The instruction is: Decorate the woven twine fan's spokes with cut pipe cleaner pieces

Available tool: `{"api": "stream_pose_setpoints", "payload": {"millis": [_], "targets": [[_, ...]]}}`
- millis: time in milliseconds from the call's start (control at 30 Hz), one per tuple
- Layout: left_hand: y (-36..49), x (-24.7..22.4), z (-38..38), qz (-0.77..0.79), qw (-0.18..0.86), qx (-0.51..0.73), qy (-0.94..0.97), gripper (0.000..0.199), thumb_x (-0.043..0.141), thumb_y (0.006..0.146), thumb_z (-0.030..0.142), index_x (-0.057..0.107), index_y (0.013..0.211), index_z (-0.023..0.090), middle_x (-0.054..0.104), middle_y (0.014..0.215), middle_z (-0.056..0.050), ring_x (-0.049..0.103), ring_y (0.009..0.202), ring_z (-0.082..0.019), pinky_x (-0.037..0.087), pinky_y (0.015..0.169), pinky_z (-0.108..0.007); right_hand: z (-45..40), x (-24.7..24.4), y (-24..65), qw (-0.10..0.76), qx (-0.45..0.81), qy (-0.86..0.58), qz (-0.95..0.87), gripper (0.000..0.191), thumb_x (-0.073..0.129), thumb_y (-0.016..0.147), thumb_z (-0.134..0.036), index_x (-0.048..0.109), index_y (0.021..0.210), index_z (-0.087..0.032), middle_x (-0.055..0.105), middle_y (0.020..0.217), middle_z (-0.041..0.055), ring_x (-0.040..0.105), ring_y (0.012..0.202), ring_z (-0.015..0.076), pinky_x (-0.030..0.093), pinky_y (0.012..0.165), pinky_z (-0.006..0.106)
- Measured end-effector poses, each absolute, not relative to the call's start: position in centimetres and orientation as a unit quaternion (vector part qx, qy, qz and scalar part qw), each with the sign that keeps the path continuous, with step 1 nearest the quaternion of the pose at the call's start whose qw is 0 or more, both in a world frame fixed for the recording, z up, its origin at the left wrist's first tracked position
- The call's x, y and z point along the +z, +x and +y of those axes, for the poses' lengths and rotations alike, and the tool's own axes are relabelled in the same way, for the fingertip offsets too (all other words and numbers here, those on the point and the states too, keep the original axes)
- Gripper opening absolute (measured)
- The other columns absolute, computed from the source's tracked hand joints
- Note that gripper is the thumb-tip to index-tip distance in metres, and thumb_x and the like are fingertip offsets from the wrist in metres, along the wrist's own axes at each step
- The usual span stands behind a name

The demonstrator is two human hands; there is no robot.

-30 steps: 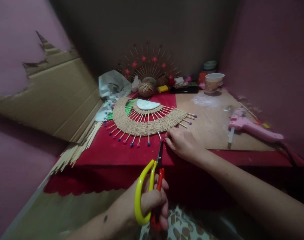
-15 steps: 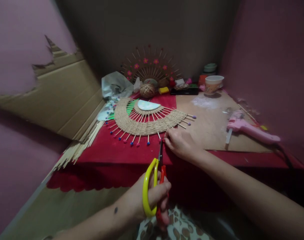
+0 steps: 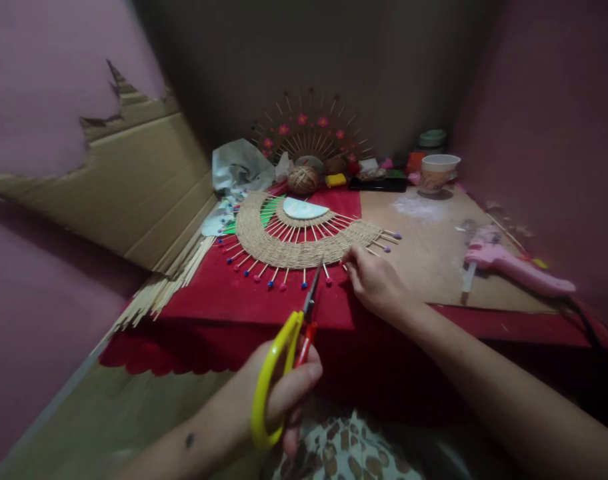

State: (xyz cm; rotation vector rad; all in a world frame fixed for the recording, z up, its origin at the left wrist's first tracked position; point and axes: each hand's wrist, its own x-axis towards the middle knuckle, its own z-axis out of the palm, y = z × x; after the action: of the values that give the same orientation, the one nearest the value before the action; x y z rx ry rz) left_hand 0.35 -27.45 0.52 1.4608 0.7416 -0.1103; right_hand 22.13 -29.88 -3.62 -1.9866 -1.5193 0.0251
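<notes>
A half-round woven fan [image 3: 284, 253] lies on the red cloth, with thin sticks fanning out past its straw-coloured band. Small pink, blue and purple balls cap many stick ends. My left hand [image 3: 289, 393] is closed around the scissors [image 3: 277, 373], which have yellow and red handles; their blades point up at the fan's lower edge. My right hand [image 3: 374, 280] is at the fan's lower right edge, fingers pinched on a stick [image 3: 345, 267] whose end is mostly hidden by them.
A pink glue gun [image 3: 517, 267] rests on the cardboard sheet [image 3: 424, 247] at right, near a paper cup [image 3: 438, 175]. Behind the fan are a twine ball [image 3: 303, 180] and a flowered fan [image 3: 311, 127]. Loose sticks [image 3: 169, 290] and torn cardboard [image 3: 139, 180] are at left.
The scissors have drawn back from beside my right hand and tilted, moving left with my left hand. My right hand has shifted right along the fan's edge, leaving a pink-tipped stick uncovered.
</notes>
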Motion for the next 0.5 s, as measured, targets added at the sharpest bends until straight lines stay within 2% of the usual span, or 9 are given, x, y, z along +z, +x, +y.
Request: {"api": "stream_pose_setpoints", "payload": {"millis": [100,167,300,500], "targets": [[-0.1,1.8,-25.4,0.349,0.626,0.007,0.697,0.041,0.054,0.081,0.055,0.048,0.095,0.018,0.047,0.038,0.008,0.046,0.031,-0.008,0.033,0.033,-0.014,-29.9,-3.0,21.5,0.280,0.017,-0.762,-0.584,0.014,0.047,0.084,-0.019,0.059,0.086,-0.014,0.066,0.080,0.0090,0.057,0.070,0.0176,0.034,0.062,0.027],[0.4,2.1,-23.9,0.361,0.587,0.032,0.724,0.041,0.054,0.080,0.055,0.047,0.098,0.018,0.050,0.040,0.007,0.048,0.032,-0.010,0.036,0.032,-0.016,-29.7,-2.5,20.9,0.237,0.023,-0.781,-0.578,0.018,0.049,0.084,-0.026,0.063,0.079,-0.015,0.067,0.078,0.0092,0.057,0.069,0.0181,0.033,0.060,0.028],[2.5,2.1,-21.5,0.335,0.509,0.086,0.788,0.030,0.052,0.084,0.048,0.049,0.089,0.018,0.056,0.045,0.004,0.054,0.039,-0.011,0.040,0.037,-0.018,-28.9,-1.9,20.1,0.187,0.036,-0.811,-0.553,0.027,0.050,0.084,-0.034,0.067,0.073,-0.016,0.068,0.071,0.0091,0.057,0.064,0.0182,0.030,0.055,0.029],[5.4,2.7,-19.1,0.295,0.461,0.102,0.831,0.024,0.055,0.083,0.039,0.047,0.076,0.018,0.054,0.049,0.005,0.050,0.041,-0.008,0.038,0.041,-0.017,-28.2,-1.7,19.7,0.149,0.058,-0.826,-0.540,0.024,0.048,0.084,-0.029,0.068,0.079,-0.016,0.070,0.076,0.0102,0.062,0.067,0.0204,0.030,0.054,0.030]]}}
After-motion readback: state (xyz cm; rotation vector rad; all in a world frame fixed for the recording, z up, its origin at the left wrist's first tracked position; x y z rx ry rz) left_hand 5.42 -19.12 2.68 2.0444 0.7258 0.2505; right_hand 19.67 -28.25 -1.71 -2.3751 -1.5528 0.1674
